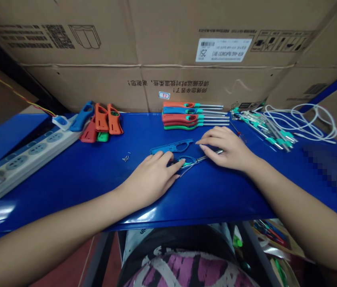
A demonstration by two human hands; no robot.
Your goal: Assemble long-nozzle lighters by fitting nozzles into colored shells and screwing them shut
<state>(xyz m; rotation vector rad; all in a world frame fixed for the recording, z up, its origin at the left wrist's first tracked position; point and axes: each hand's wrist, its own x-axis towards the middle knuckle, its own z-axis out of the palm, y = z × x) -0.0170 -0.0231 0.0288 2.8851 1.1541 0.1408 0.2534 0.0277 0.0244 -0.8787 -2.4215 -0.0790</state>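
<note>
My left hand point(152, 177) is closed on a blue gas lighter half-shell point(190, 159), thumb and fingertips pressing it against the table. A green trigger piece shows in it, and its metal tube point(202, 158) points right. Much of this shell is hidden under my fingers. Just beyond lies the matching blue shell half point(172, 147), its hollow handle loop facing right. My right hand point(226, 146) hovers over the tube's end with fingers extended and slightly apart. Nothing shows in its fingertips. Several small screws point(125, 158) lie left of the blue parts.
Assembled lighters point(182, 119) are stacked at the back. Coloured shell pieces point(101, 121) lie beside a white power strip point(39, 153) at left. Metal tubes with green triggers point(268, 127) and a coiled white cable point(314, 121) sit at right. A cardboard box point(111, 79) stands behind.
</note>
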